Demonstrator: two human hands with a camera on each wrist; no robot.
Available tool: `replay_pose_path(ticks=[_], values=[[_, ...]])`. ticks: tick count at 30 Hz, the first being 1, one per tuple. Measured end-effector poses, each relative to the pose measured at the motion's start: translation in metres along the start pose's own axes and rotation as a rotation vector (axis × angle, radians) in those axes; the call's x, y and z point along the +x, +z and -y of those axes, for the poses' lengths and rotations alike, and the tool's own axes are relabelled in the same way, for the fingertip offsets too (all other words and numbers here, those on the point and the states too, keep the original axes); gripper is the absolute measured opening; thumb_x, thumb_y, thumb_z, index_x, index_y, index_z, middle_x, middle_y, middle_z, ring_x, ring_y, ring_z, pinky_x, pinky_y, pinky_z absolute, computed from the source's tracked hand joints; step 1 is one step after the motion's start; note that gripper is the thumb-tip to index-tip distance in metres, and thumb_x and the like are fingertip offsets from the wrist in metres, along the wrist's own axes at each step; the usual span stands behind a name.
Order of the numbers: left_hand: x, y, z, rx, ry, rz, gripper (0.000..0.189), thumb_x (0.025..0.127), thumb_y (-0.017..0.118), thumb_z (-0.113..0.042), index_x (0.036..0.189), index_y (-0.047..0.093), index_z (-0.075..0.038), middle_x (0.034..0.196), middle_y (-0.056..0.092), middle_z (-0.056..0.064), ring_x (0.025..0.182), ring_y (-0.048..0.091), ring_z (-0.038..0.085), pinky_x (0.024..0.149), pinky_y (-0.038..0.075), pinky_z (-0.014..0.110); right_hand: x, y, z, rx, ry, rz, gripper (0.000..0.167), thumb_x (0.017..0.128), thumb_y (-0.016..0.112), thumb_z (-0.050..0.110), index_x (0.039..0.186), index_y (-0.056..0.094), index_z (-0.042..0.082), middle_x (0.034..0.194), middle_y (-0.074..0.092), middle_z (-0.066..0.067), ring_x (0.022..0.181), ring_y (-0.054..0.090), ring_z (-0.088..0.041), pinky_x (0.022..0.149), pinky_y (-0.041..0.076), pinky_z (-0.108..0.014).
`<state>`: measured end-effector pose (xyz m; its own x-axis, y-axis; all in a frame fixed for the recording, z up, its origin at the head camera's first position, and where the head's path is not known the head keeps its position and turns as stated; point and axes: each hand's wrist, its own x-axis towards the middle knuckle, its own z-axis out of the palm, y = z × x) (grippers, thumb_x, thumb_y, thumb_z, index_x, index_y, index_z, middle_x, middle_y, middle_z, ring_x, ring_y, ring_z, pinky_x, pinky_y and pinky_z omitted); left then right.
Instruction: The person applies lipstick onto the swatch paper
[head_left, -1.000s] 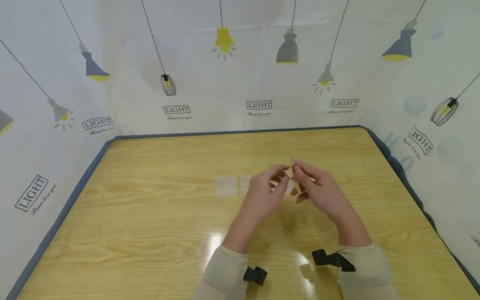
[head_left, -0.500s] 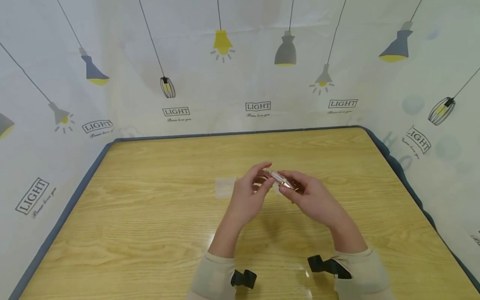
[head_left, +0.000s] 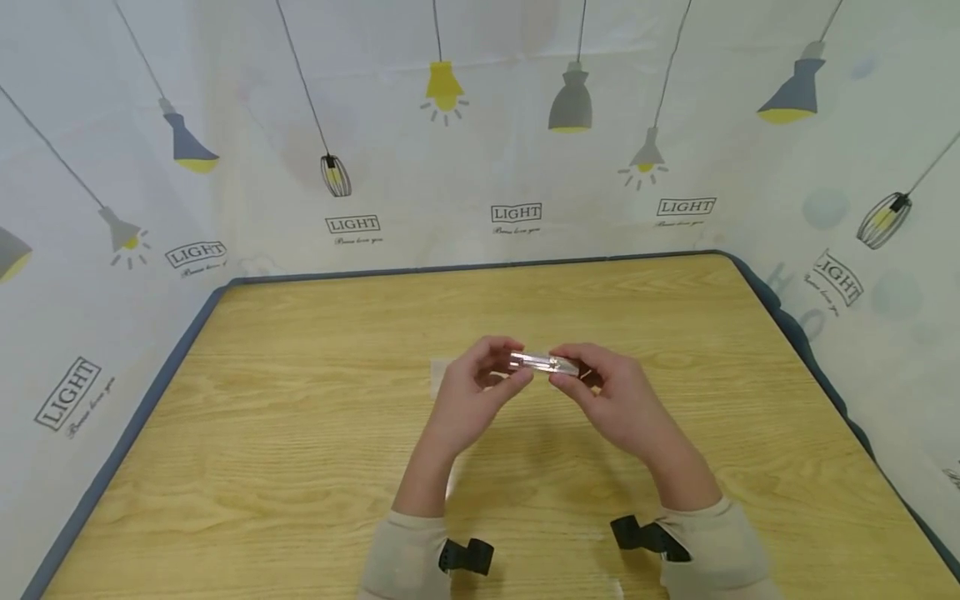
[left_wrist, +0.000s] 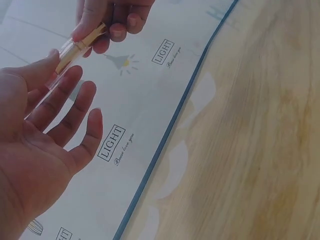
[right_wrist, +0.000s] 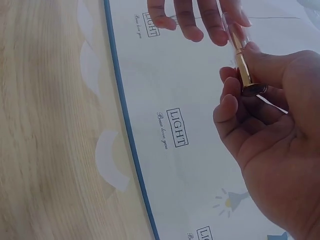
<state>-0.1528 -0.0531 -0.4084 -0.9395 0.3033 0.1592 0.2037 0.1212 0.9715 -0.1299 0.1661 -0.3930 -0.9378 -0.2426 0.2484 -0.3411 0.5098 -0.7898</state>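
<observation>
In the head view both hands meet above the middle of the table, holding a slim lipstick tube [head_left: 543,362] lying nearly level between them. It has a gold base and a see-through cap, clearest in the right wrist view. My left hand [head_left: 468,396] pinches the clear cap end with thumb and index finger; its other fingers spread apart in the left wrist view. My right hand [head_left: 618,400] grips the gold base [right_wrist: 243,70] between thumb and curled fingers, leaving the dark round bottom [right_wrist: 254,90] showing.
A pale, thin square [head_left: 437,377] lies on the wooden table [head_left: 300,450], partly hidden behind the left hand. A dark blue edge [head_left: 420,267] borders the table, below a lamp-patterned wall covering [head_left: 420,167]. Black straps [head_left: 467,557] show at both sleeves.
The lipstick turned from near upright to nearly level and moved left. My left hand shifted left and took hold of its cap end. More of the pale squares are now covered.
</observation>
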Motion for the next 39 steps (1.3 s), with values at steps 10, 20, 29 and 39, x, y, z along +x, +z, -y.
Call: replay_pose_path(ticks=[10, 20, 29, 39], values=[[-0.001, -0.005, 0.001, 0.041, 0.011, 0.003, 0.033, 0.101, 0.075, -0.020, 0.130, 0.070, -0.006, 0.119, 0.077, 0.013, 0.109, 0.072, 0.017, 0.099, 0.059, 0.040, 0.000, 0.005, -0.001, -0.027, -0.074, -0.005, 0.021, 0.104, 0.069, 0.015, 0.123, 0.074, 0.008, 0.097, 0.074, -0.003, 0.078, 0.059, -0.010, 0.065, 0.052, -0.025], [-0.001, -0.008, 0.001, 0.056, 0.023, -0.004, 0.027, 0.101, 0.075, -0.017, 0.126, 0.071, -0.007, 0.118, 0.077, 0.012, 0.109, 0.071, 0.019, 0.099, 0.058, 0.040, 0.002, 0.005, -0.001, -0.031, -0.073, 0.021, 0.021, 0.104, 0.068, 0.015, 0.124, 0.075, 0.010, 0.100, 0.076, -0.003, 0.078, 0.059, -0.010, 0.065, 0.052, -0.027], [-0.003, -0.008, 0.002, 0.072, 0.007, -0.027, 0.027, 0.101, 0.075, -0.021, 0.125, 0.072, -0.008, 0.115, 0.078, 0.009, 0.107, 0.072, 0.018, 0.098, 0.058, 0.040, 0.001, 0.008, -0.003, -0.035, -0.054, 0.002, 0.022, 0.103, 0.070, 0.016, 0.123, 0.075, 0.009, 0.101, 0.078, -0.005, 0.080, 0.063, -0.010, 0.065, 0.054, -0.026], [-0.006, -0.022, 0.003, 0.065, -0.026, -0.102, 0.031, 0.100, 0.076, -0.020, 0.129, 0.071, -0.010, 0.117, 0.078, 0.009, 0.108, 0.073, 0.017, 0.101, 0.059, 0.041, 0.001, 0.005, -0.006, -0.012, 0.017, -0.001, 0.026, 0.105, 0.068, 0.017, 0.128, 0.073, 0.008, 0.106, 0.078, -0.008, 0.088, 0.070, -0.019, 0.072, 0.058, -0.025]])
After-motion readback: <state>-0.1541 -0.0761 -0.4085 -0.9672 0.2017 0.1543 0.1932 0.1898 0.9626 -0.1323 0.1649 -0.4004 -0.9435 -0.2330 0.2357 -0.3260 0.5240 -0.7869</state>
